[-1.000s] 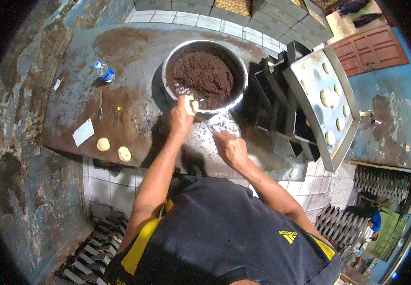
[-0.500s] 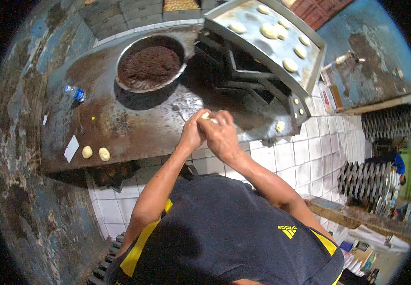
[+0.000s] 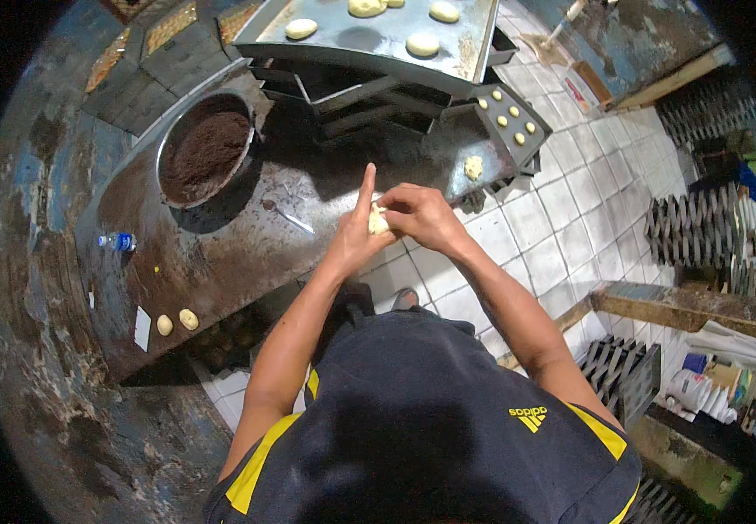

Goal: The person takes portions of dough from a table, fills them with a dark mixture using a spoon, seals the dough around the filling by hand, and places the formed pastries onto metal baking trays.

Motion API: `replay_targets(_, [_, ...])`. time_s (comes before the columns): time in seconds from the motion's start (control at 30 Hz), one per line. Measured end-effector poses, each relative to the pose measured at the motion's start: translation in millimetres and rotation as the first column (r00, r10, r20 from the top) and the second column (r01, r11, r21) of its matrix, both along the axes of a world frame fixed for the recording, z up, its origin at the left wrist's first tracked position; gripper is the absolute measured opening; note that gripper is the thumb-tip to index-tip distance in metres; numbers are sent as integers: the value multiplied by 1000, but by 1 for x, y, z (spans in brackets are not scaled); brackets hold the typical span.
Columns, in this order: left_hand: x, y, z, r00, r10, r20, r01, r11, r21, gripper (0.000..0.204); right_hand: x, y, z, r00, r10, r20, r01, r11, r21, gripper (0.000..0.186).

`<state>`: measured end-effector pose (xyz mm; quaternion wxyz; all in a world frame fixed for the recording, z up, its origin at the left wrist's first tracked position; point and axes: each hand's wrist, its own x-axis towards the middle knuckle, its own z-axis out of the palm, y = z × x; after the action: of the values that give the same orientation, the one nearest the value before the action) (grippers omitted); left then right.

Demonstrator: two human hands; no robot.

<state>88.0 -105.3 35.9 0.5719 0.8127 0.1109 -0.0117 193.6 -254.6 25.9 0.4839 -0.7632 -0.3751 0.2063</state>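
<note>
In front of my chest, my left hand [image 3: 357, 237] cups a small lump of pale yellow dough [image 3: 378, 218], its index finger stretched out away from me. My right hand [image 3: 427, 215] has its fingertips bent onto the same dough from the right side. Past my left hand, a spoon [image 3: 289, 216] with dark stuff on its bowl lies on the worn metal table [image 3: 247, 253]. A big round metal basin [image 3: 168, 194] holds dark brown crumbly filling [image 3: 207, 155]. Near the right end of the table sits a rough piece of dough [image 3: 473, 168].
A large raised baking tray [image 3: 369, 65] with several dough rounds stands on stacked trays at the back. Lower right of it, another tray [image 3: 517, 109] carries small dough pieces. Two dough balls [image 3: 188, 319], a white card [image 3: 142, 328] and a plastic bottle [image 3: 117, 241] lie at the table's left.
My view has turned, shifting the table and trays leftward in it. My hands have gone from clasped together to fingers working on the dough, with the left index finger now extended.
</note>
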Motion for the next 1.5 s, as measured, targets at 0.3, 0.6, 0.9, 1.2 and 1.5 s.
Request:
replay_targets(0.3, [34, 41, -110, 994, -99, -42, 107, 956, 271, 28, 29, 6, 20, 564, 218, -796, 48, 954, 295, 13])
replay_targets(0.6, [37, 26, -75, 962, 103, -253, -208, 877, -434, 48, 121, -93, -179, 666, -218, 714, 647, 644, -407, 22])
replay_targets(0.9, [49, -64, -11, 979, 145, -143, -191, 409, -892, 77, -27, -35, -17, 928, -372, -31, 361, 872, 330, 48])
replay_targets(1.2, [72, -46, 43, 947, 237, 218, -77, 824, -561, 48, 3, -9, 55, 479, 52, -876, 481, 819, 312, 45])
replay_targets(1.5, [134, 61, 82, 729, 481, 486, -97, 776, -623, 65, 150, 106, 135, 853, 110, -511, -23, 985, 174, 27])
